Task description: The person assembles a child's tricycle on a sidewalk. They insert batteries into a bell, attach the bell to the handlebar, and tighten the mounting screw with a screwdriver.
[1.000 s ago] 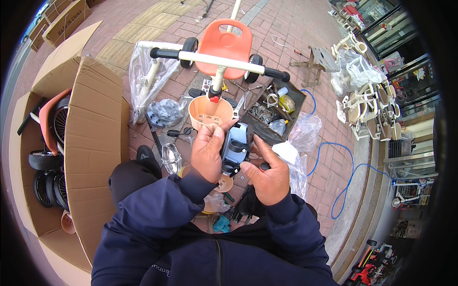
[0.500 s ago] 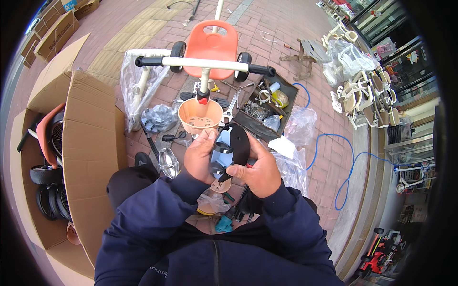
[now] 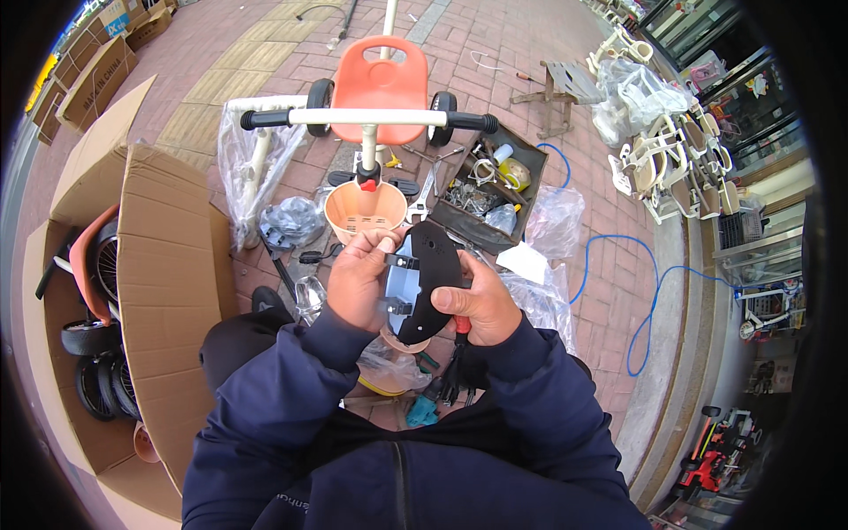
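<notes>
Between my two hands is a curved black plastic part with a light blue side and small black brackets. My left hand grips its left edge with fingers and thumb. My right hand wraps round its right side, the thumb pressed on the black face. A red handle shows beneath my right palm; the tool it belongs to is mostly hidden. Just beyond stands a tricycle with an orange seat, white handlebar and peach basket.
An open cardboard box with wheels and a tricycle frame stands at left. A metal toolbox lies at right, beside plastic bags and a blue hose. A teal power tool rests between my legs. White frames are stacked far right.
The black part has been turned so its broad black face shows more and its blue side less. My left hand has shifted slightly left, and more of the red handle shows.
</notes>
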`<state>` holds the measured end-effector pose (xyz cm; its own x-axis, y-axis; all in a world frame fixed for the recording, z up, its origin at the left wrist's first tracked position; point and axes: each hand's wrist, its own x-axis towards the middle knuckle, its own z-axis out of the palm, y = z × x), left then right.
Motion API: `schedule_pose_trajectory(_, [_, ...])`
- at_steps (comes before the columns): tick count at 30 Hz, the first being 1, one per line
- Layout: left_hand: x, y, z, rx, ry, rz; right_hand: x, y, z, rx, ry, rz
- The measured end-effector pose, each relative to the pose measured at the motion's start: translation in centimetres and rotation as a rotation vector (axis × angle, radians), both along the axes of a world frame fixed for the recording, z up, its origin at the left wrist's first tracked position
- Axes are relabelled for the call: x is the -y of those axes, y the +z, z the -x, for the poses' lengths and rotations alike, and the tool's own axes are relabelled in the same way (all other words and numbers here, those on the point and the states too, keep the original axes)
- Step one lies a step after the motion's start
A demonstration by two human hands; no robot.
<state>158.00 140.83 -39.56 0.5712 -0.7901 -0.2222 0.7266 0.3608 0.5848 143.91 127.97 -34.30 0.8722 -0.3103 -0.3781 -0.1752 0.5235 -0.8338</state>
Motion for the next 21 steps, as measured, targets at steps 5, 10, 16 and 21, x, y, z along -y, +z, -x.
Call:
schedule_pose_trajectory(5, [-0.1, 0.1, -1.4, -0.127, -0.008, -0.16, 0.5, -0.1, 0.0, -0.034, -0.126, 0.039])
schedule_pose_trajectory(10, [-0.7, 1.0, -0.3, 0.058, -0.278, -0.119, 1.5, 0.1, 0.0, -0.104, -0.063, 0.12])
schedule_pose_trajectory(16, [-1.1, 1.6, -1.1, 0.445, -0.571, -0.358, 1.1, 0.2, 0.2, -0.179, -0.018, 0.355])
schedule_pose_trajectory(21, [-1.2, 0.9, -0.7, 0.338, -0.512, -0.309, 0.6, -0.7, 0.0, -0.185, -0.049, 0.418])
